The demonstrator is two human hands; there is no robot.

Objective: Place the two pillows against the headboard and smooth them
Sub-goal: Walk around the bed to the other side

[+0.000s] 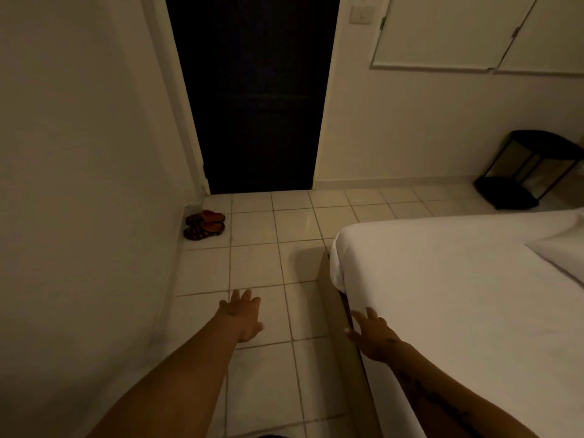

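A bed (448, 279) with a white sheet fills the lower right of the head view. At the right edge lies the corner of a white fabric piece (559, 254), which may be a pillow or a folded cover; I cannot tell which. No headboard is in view. My left hand (241, 316) is stretched out over the tiled floor, fingers apart and holding nothing. My right hand (373, 335) is open too, held at the near side edge of the mattress.
A wall runs along the left. A dark open doorway (256, 99) lies straight ahead. A pair of dark sandals (204, 224) sits on the tile floor by the left wall. A black stand (527, 169) is by the far wall at right, under cabinet doors (458, 33).
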